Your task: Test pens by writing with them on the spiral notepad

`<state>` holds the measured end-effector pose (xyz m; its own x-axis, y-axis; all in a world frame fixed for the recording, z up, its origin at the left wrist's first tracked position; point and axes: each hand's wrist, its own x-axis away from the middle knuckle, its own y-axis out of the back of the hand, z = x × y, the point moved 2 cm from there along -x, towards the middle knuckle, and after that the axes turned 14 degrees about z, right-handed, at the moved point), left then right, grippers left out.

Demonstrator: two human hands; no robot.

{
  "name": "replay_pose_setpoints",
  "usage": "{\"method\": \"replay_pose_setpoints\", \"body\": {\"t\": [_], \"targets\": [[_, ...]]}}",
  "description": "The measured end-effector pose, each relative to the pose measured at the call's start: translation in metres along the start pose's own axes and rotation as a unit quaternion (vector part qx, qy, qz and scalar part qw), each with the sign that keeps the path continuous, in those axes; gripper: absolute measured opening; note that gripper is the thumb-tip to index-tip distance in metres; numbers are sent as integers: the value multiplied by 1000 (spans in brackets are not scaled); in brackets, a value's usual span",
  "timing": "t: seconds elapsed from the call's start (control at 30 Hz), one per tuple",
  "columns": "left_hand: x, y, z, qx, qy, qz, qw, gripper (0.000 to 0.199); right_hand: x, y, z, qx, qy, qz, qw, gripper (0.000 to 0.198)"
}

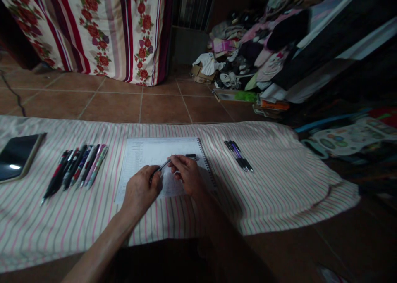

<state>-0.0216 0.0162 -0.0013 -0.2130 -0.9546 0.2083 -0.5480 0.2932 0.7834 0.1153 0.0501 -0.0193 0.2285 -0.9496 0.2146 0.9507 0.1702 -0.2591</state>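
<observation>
Pen [165, 164] held slantwise between two hands over the notebook [159, 144]

The pen is over the middle of the notebook's page, a thin, shiny stretch of it showing between the hands. Its long axis runs diagonally across the notebook, from the near left up towards the far right, where the spiral binding [206, 161] stands. Both ends are covered by fingers, so which one is the writing tip cannot be told.

The left hand [141, 190], over the notebook's near left part, has its fingers curled round the pen's lower end, the thumb lying along it. The right hand [187, 173], nearer the notebook's spiral side, pinches the upper end between thumb and fingertips. A short black piece [190, 155] shows on the notebook just past the right hand, lying roughly parallel to the notebook's far edge.

Left of the notebook, a row of pens [89, 166] lies side by side, far ends leaning towards the notebook. Farther left of the notebook is a dark-screened device [18, 155]. Right of the notebook, three pens [238, 153] lie close together, their near ends slanting away from it. Striped cloth [279, 184] spreads beneath the notebook; beyond the notebook's far side are a tiled floor [161, 105], a flowered curtain [114, 27] and heaped clothes [242, 47].
</observation>
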Motion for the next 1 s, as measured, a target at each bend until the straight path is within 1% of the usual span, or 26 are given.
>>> {"method": "replay_pose_setpoints", "body": {"t": [0.2,0.43,0.6,0.8,1.0], "targets": [[0,-1,-4,-8,-11,-5,1000,29,2,3,0,4,8,-14,1000,28],[1,-3,-7,-45,-12,-25,999,28,2,5,-3,3,5,-19,1000,30],[1,-3,-8,-34,-11,-9,999,28,2,5,-2,1,15,-28,1000,28],[2,-4,-7,-32,-15,-10,999,29,2,8,1,-12,19,-47,999,29],[1,-4,-7,-26,-17,-2,1000,29,1,12,4,-33,5,-65,997,30]]}}
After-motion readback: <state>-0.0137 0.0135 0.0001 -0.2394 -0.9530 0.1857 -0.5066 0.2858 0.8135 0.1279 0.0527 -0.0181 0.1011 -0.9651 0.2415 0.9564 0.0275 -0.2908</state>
